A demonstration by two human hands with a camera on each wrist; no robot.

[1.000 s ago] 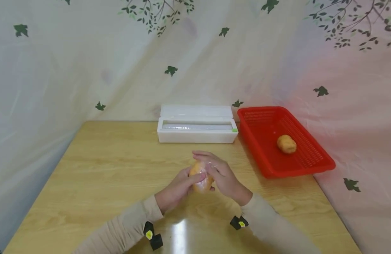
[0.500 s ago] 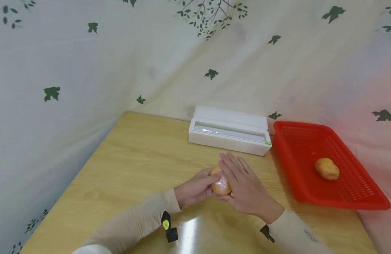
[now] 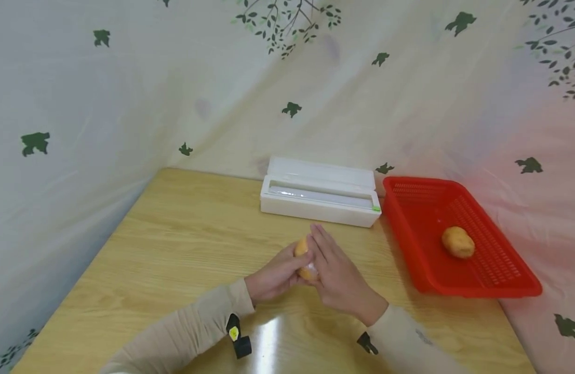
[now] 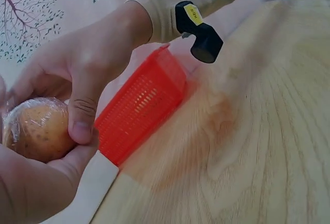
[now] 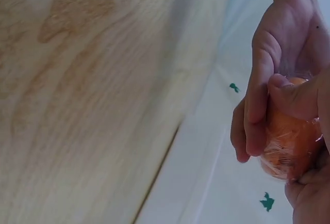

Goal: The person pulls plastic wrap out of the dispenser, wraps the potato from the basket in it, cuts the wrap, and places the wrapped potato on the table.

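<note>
A potato covered in clear cling film is held between both hands above the middle of the table. My left hand grips it from the left, its thumb lying across the near face. Against the right side my right hand presses with straight fingers held together, pointing away from me. In the left wrist view, the right thumb touches the film at the potato's side. Creased film shows at the potato's end in the right wrist view. The right palm hides much of the potato in the head view.
A white cling film box, lid raised and roll inside, stands at the table's back. Right of it sits a red plastic basket holding one bare potato. A leaf-print curtain hangs behind the wooden table.
The right hand has gone from curved fingers over the top of the wrapped potato to flat fingers against its right side. My left hand keeps its grip. The head view has shifted.
</note>
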